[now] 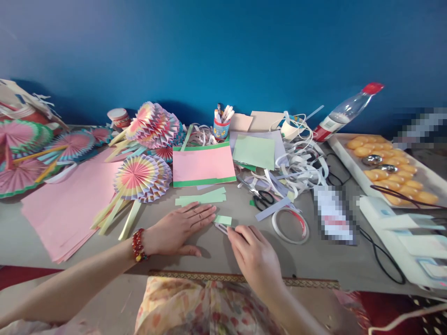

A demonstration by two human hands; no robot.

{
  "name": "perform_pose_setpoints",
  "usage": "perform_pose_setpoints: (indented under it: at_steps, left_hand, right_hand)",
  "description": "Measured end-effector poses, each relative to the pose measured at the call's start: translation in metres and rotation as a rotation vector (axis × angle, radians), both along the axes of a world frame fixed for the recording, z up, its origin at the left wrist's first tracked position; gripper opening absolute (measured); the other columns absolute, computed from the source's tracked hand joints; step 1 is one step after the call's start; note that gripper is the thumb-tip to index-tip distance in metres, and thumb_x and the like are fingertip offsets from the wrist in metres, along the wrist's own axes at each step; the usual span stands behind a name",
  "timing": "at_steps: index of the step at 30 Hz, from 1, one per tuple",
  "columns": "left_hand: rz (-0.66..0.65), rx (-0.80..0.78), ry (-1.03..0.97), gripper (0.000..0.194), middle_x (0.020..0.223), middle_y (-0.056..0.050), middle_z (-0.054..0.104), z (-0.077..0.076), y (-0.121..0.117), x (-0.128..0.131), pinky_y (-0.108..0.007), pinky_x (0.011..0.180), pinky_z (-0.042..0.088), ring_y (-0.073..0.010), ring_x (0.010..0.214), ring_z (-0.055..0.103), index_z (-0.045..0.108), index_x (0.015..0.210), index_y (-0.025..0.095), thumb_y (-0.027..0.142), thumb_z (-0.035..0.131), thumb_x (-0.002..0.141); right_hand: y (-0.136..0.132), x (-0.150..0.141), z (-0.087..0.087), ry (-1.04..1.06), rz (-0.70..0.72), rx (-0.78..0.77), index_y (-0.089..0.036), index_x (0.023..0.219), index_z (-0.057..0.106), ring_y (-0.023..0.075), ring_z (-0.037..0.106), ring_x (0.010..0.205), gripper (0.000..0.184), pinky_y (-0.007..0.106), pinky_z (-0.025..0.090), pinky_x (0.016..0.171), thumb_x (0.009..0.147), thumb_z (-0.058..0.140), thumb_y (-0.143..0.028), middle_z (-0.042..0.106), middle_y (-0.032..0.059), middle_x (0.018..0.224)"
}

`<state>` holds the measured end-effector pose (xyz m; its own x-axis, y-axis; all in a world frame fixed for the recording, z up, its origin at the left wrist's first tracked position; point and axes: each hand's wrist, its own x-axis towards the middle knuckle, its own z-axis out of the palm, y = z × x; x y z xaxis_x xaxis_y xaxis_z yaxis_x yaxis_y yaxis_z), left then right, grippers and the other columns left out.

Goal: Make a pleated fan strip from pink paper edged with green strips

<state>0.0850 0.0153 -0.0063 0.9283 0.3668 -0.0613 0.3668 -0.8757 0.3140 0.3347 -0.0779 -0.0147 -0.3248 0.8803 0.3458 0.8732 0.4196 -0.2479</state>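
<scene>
My left hand (179, 228) lies flat on the grey table, its fingers stretched out together. Beside its fingertips is a small light-green paper piece (223, 220); whether a strip runs on under the palm is hidden. My right hand (256, 256) is closed in a pinch on a slim, pale, narrow tool (221, 227), which touches the table just below the green piece. Its kind is too small to tell. Light-green paper strips (202, 197) lie beyond my left hand. To the right are black-handled scissors (262, 199) and a roll of double-sided tape (290, 226).
Pleated paper fans (139, 179) and pink sheets (70, 200) cover the left. A pink-and-green card (204, 164), pen cup (221, 128) and tangled white strips (300, 163) stand behind. On the right are a bottle (344, 111), a tray of yellow items (340, 153) and a cable (379, 253).
</scene>
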Motion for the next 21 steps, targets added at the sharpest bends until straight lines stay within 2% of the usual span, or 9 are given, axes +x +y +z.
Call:
perform_pose_setpoints:
  at_steps: [6,10,21]
  left_hand:
    - [-0.018,-0.016,-0.033,0.089,0.163,-0.009,0.014,0.004,0.003,-0.005,-0.042,0.123,0.009,-0.0264,0.150,0.017,0.001,0.158,0.021,0.065,0.043,0.094]
    - [0.022,0.004,-0.002,0.085,0.163,-0.009,0.013,0.009,0.004,-0.016,-0.042,0.123,0.006,-0.0263,0.150,0.015,0.001,0.158,0.021,0.063,0.041,0.096]
    - [0.051,0.003,0.012,0.092,0.163,-0.009,0.014,0.000,0.000,-0.023,-0.042,0.123,0.008,-0.0275,0.149,0.018,0.002,0.158,0.021,0.067,0.045,0.092]
  right_hand:
    - [0.004,-0.006,0.000,0.012,0.002,0.026,-0.015,0.105,0.069,0.0163,0.056,0.077,0.024,0.027,0.044,0.073,0.098,0.046,-0.012,0.062,0.0054,0.081]
    - [0.006,-0.005,0.002,0.010,0.001,0.017,-0.017,0.103,0.069,0.0156,0.057,0.077,0.022,0.026,0.045,0.071,0.095,0.050,-0.009,0.062,0.0048,0.081]
    - [0.007,-0.009,0.003,-0.023,0.024,0.021,-0.017,0.108,0.069,0.0163,0.058,0.077,0.024,0.028,0.047,0.071,0.096,0.048,-0.011,0.064,0.0061,0.083]
